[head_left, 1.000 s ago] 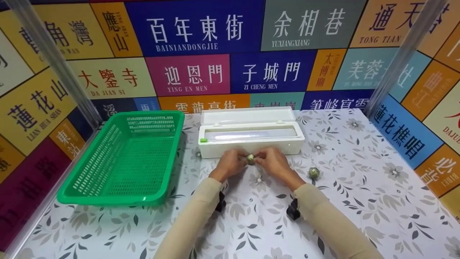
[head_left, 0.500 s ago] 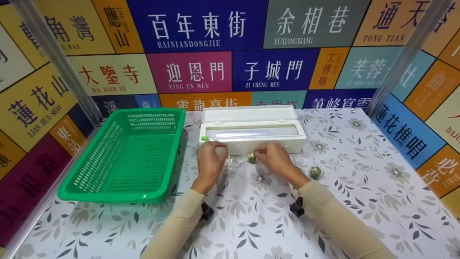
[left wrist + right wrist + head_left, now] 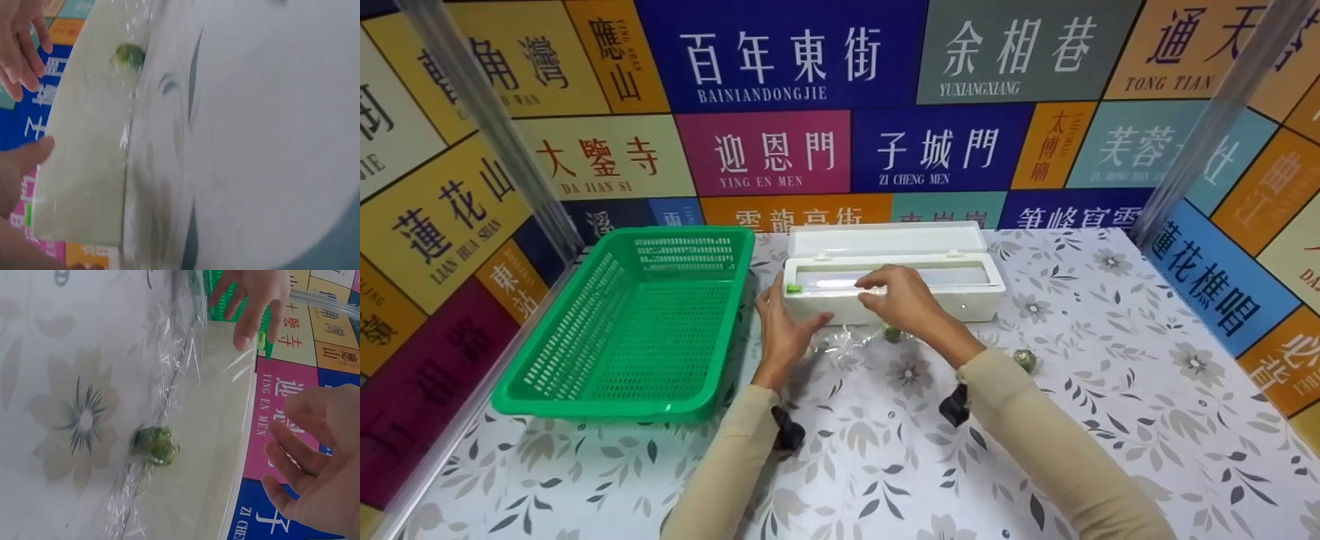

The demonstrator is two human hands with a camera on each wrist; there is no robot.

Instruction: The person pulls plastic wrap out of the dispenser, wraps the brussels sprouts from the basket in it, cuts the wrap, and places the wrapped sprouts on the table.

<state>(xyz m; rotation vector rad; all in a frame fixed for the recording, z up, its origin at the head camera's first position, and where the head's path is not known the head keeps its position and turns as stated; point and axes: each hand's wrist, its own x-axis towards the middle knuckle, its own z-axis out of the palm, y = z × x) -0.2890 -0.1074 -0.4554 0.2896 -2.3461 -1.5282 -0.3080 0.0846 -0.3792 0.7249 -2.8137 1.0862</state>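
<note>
A white cling film dispenser (image 3: 979, 306) stands with its lid raised and a green slider (image 3: 794, 289) at its left end. Clear film (image 3: 844, 343) hangs down its front onto the table. A small round green thing, like a Brussels sprout (image 3: 157, 445), lies against the front under or in that film. My left hand (image 3: 786, 330) is spread around the dispenser's left end, thumb in front. Above the front edge is my right hand (image 3: 909, 300), fingers loosely bent with nothing between them. A second green ball (image 3: 1024, 361) rests on the table to the right.
To the left stands a green perforated basket (image 3: 585, 409). A floral cloth (image 3: 877, 472) covers the table. Printed panels (image 3: 769, 154) rise behind it, with clear posts (image 3: 1207, 127) at the corners.
Both hands have left the film and the green ball in front. My left hand has moved to the dispenser's left end; my right hand has risen over its front edge.
</note>
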